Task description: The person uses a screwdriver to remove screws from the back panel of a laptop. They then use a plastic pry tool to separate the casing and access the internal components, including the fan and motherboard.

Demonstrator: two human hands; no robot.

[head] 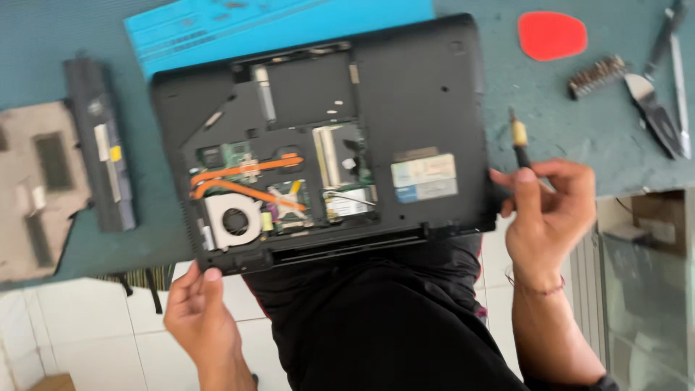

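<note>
Left hand (199, 311) grips the laptop's (326, 137) lower-left edge at frame centre; right hand (546, 210), closed on a screwdriver (520, 141), steadies the right edge. Support both sides; keep the tip off the exposed boards.

Whole view motion-blurred, edges soft. Blue mat (217, 29) cut by top edge, lower part hidden under laptop (427, 94); mat print unreadable smear. Laptop's near edge overhangs table, hiding lap behind it. Grey cover panel (36, 195) cut by left edge. Metal tools (662, 108) at top right partly out of picture, kinds unclear. Screwdriver (519, 137) shaft disappears into right hand (546, 217); tip too blurred to tell. Left hand (199, 311): fingertips tucked under laptop corner, wrist cut by bottom edge.
</note>
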